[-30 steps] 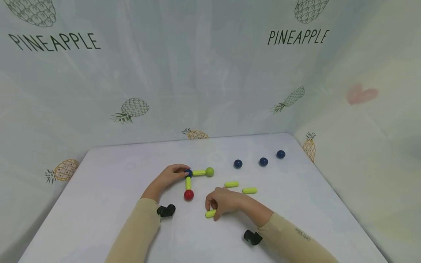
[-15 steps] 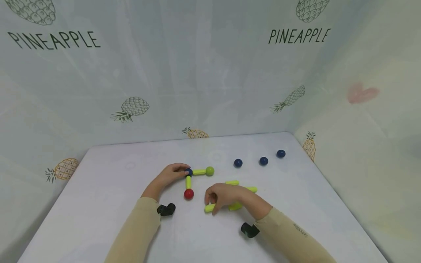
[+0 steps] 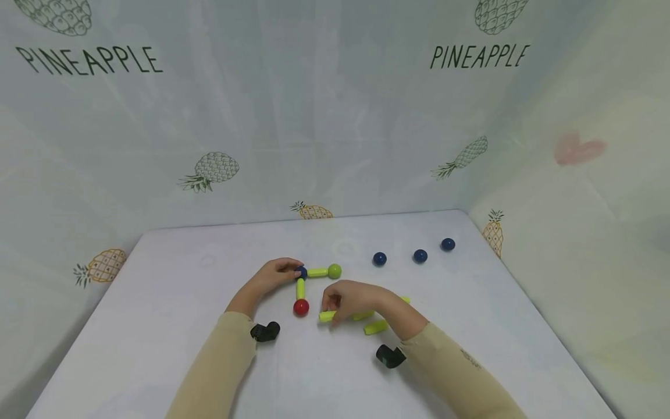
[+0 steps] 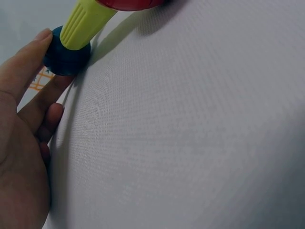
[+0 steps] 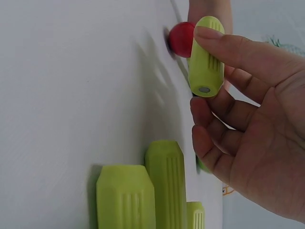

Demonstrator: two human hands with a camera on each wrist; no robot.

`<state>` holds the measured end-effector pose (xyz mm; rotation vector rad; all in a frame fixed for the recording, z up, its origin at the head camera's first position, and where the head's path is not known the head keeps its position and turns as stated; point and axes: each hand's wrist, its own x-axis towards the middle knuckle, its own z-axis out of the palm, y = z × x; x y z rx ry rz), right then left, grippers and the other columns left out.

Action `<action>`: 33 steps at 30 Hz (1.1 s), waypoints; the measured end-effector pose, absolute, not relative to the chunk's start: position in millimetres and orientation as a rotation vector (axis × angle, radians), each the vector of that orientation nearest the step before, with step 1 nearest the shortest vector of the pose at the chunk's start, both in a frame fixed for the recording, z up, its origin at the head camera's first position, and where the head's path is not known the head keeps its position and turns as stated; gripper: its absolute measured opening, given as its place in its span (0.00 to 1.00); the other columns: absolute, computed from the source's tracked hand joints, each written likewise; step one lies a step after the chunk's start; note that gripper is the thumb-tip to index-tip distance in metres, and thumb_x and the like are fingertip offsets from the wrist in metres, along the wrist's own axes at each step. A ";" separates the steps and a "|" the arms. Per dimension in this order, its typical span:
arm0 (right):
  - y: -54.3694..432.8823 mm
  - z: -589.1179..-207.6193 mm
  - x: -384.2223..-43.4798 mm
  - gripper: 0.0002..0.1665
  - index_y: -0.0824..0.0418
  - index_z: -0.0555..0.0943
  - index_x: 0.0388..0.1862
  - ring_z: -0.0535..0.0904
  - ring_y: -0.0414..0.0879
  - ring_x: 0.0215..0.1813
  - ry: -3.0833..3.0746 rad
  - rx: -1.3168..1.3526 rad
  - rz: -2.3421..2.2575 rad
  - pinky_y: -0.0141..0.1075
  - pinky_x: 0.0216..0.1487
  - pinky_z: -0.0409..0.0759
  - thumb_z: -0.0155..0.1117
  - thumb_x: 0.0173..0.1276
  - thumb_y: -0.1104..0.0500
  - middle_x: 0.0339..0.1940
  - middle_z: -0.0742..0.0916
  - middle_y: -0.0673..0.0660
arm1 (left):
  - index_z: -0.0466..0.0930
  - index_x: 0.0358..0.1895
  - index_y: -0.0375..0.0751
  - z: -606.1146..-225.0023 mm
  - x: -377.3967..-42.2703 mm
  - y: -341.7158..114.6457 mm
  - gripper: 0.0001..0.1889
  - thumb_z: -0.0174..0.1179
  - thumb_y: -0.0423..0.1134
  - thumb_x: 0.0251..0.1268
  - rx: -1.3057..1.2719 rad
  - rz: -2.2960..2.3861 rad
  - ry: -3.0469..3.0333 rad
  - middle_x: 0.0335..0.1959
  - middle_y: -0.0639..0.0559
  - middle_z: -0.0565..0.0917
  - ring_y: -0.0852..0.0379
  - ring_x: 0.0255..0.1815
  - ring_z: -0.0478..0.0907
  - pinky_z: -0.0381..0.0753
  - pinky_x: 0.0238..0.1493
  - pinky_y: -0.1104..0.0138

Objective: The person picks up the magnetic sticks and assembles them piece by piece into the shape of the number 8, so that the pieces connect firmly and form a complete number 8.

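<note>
My left hand (image 3: 272, 276) pinches a dark blue ball (image 4: 66, 55) between thumb and finger. This ball is the corner of an L of magnetic pieces: one yellow-green magnetic rod (image 3: 317, 272) runs right to a green ball (image 3: 335, 271), another rod (image 3: 300, 289) runs toward me to a red ball (image 3: 300, 308). To the right of the red ball, my right hand (image 3: 357, 298) pinches a loose yellow-green magnetic rod (image 5: 204, 71) by its sides. A grey metal disc shows in its near end in the right wrist view. The held rod hangs a little above the table.
Several loose rods lie under and behind the right hand, including a near rod (image 3: 375, 327) and one partly hidden rod (image 3: 362, 316). Farther back stand three blue balls: a left ball (image 3: 379, 259), a middle ball (image 3: 420, 256) and a right ball (image 3: 448, 244). A pineapple-print curtain (image 3: 293, 116) borders the white table (image 3: 157, 349).
My right hand has carried its rod away from me and slightly left, toward the red and green balls. Loose rods beneath it have come into view. My left hand stays on the blue ball.
</note>
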<state>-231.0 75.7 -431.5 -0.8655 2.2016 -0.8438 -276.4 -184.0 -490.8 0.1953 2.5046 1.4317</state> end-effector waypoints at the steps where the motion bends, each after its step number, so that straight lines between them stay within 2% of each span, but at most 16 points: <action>1: 74.8 -431.2 -231.5 0.15 0.50 0.82 0.34 0.72 0.40 0.33 2.206 -0.857 -0.845 0.30 0.34 0.71 0.78 0.53 0.63 0.28 0.78 0.48 | 0.82 0.56 0.47 -491.1 -276.6 -184.0 0.18 0.64 0.46 0.65 0.199 1.433 2.504 0.56 0.50 0.80 0.49 0.56 0.72 0.66 0.63 0.49; 14: 64.5 -434.2 -240.0 0.12 0.52 0.82 0.36 0.73 0.42 0.35 2.258 -0.764 -0.850 0.32 0.37 0.72 0.75 0.57 0.63 0.30 0.79 0.50 | 0.81 0.57 0.48 -486.4 -277.4 -182.9 0.18 0.64 0.46 0.66 0.192 1.415 2.504 0.57 0.50 0.79 0.49 0.58 0.72 0.64 0.65 0.49; 21: 62.2 -438.7 -244.7 0.10 0.54 0.83 0.37 0.72 0.42 0.34 2.273 -0.762 -0.852 0.32 0.37 0.72 0.74 0.59 0.63 0.30 0.79 0.49 | 0.82 0.56 0.48 -482.9 -275.5 -181.2 0.19 0.67 0.46 0.62 0.194 1.417 2.520 0.54 0.49 0.79 0.49 0.54 0.70 0.66 0.61 0.50; 25: 60.1 -440.3 -246.3 0.09 0.54 0.83 0.37 0.72 0.42 0.34 2.281 -0.749 -0.855 0.33 0.36 0.72 0.74 0.59 0.62 0.29 0.79 0.49 | 0.83 0.55 0.48 -483.3 -274.5 -179.5 0.20 0.69 0.48 0.60 0.167 1.432 2.510 0.56 0.50 0.80 0.49 0.58 0.71 0.65 0.63 0.49; 33: 57.2 -443.1 -249.0 0.08 0.53 0.83 0.37 0.72 0.42 0.34 2.284 -0.773 -0.874 0.33 0.36 0.71 0.73 0.60 0.62 0.29 0.79 0.50 | 0.83 0.55 0.46 -482.9 -272.2 -177.5 0.18 0.68 0.44 0.61 0.180 1.440 2.524 0.56 0.49 0.80 0.47 0.61 0.70 0.64 0.65 0.50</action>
